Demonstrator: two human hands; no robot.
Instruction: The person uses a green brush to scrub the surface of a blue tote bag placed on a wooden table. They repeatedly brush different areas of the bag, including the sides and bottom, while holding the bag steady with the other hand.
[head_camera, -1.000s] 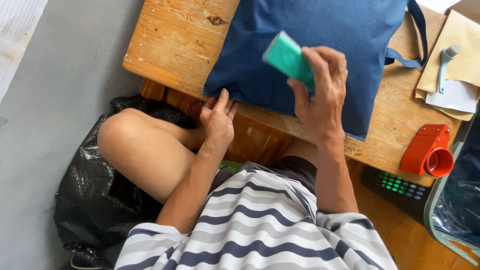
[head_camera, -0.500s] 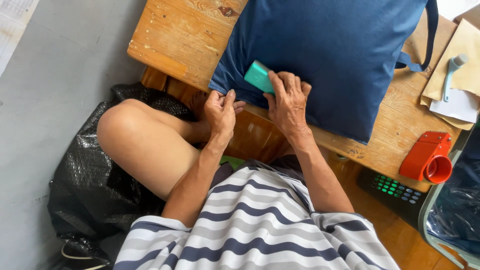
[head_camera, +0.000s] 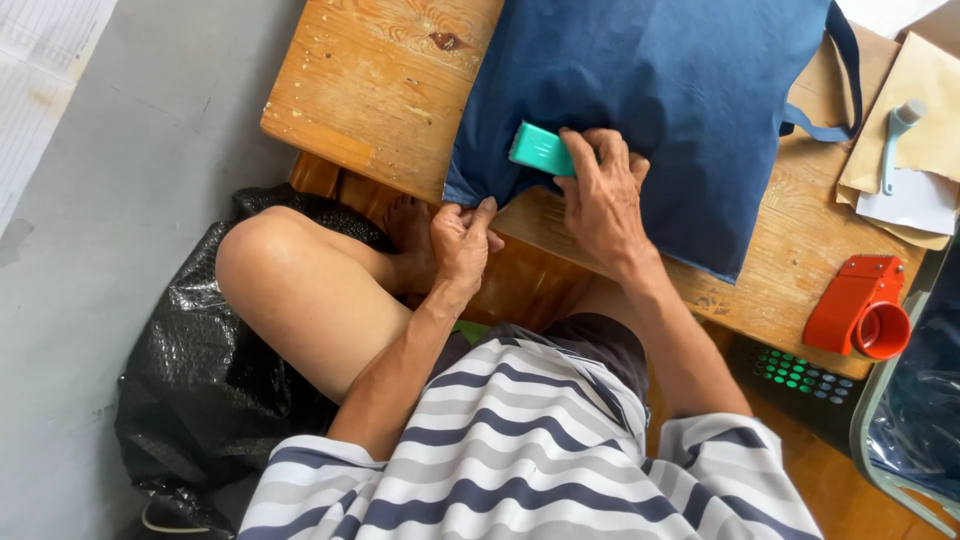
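Over the last second the right hand (head_camera: 605, 205), gripping the small teal plastic block (head_camera: 541, 149), has travelled down the dark blue fabric tote bag (head_camera: 650, 100) on the worn wooden table (head_camera: 370, 90) to the corner pinched by the left hand (head_camera: 462, 238), indicating corner work.

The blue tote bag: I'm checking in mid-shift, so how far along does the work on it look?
Done: the blue tote bag lies spread flat on the wooden table. In hand: the left hand pinches the bag's near corner at the table edge, while the right hand presses a small teal block-shaped tool onto the fabric there. Left: the bag's far part and its handle lie untouched; how much is already treated cannot be told.
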